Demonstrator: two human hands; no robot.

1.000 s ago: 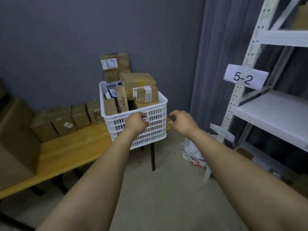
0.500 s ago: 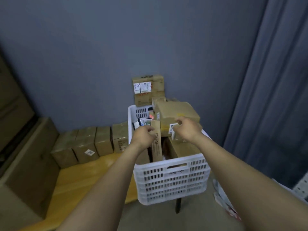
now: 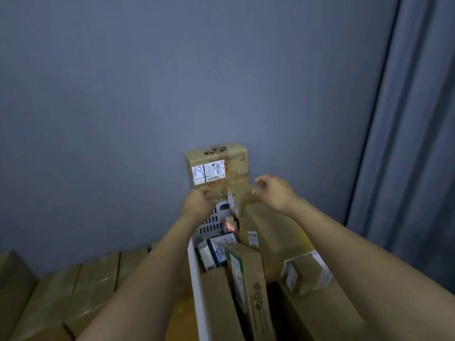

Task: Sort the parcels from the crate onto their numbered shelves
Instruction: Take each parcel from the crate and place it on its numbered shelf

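The white plastic crate (image 3: 197, 279) is right below me, packed with cardboard parcels. A tall flat parcel (image 3: 253, 286) stands upright in it, beside a taped small parcel (image 3: 305, 271). At the far end a large labelled parcel (image 3: 216, 168) rests against the wall, with a small parcel (image 3: 240, 199) just in front of it. My left hand (image 3: 198, 204) lies with curled fingers against the large parcel's lower left edge; a grip is not visible. My right hand (image 3: 274, 191) has its fingers spread, with the tips on the small parcel's right edge.
A row of brown boxes (image 3: 81, 286) lines the bench to the left of the crate. The grey wall (image 3: 172, 82) stands close behind the crate, and a grey curtain (image 3: 413, 143) hangs at the right.
I have come much closer to the crate and look down into it. Both hands moved from the near parcels to the far end. The shelf with its label has left the view.
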